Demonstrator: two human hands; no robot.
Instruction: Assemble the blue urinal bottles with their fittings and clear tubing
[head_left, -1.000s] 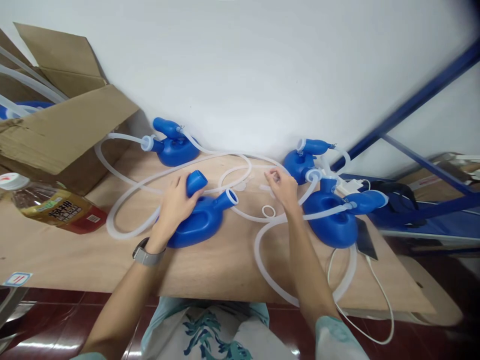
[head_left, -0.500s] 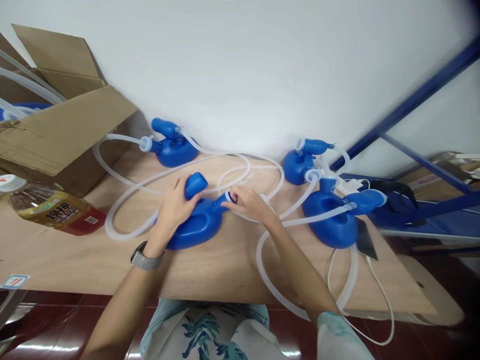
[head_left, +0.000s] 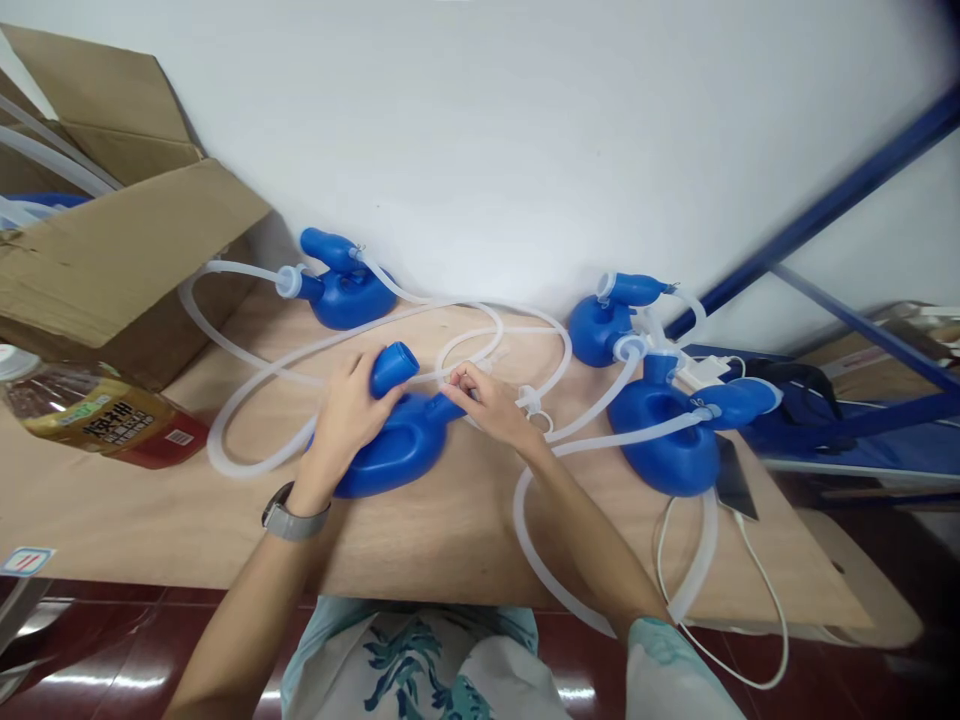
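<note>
A blue plastic bottle (head_left: 397, 455) lies on the wooden table in front of me. My left hand (head_left: 349, 410) is wrapped round a blue funnel-shaped piece (head_left: 391, 368) above the bottle's left part. The fingers of my right hand (head_left: 487, 400) are pinched together at the bottle's neck, which points right; whatever sits between the fingertips is too small to name. Just right of that hand, a clear cap with a ring (head_left: 531, 402) rests on the table among the pale tubes.
Blue bottles with tubes stand at back left (head_left: 352, 298), back right (head_left: 598, 330) and right (head_left: 664, 440). A cardboard box (head_left: 142, 250) and a drink bottle (head_left: 112, 415) are at left. A phone (head_left: 735, 480) with a white cable lies at right.
My right hand has shifted slightly up on the bottle's neck, and its fingers are bunched more tightly. The pale rim at the neck's end no longer shows. My left hand stays nearly still.
</note>
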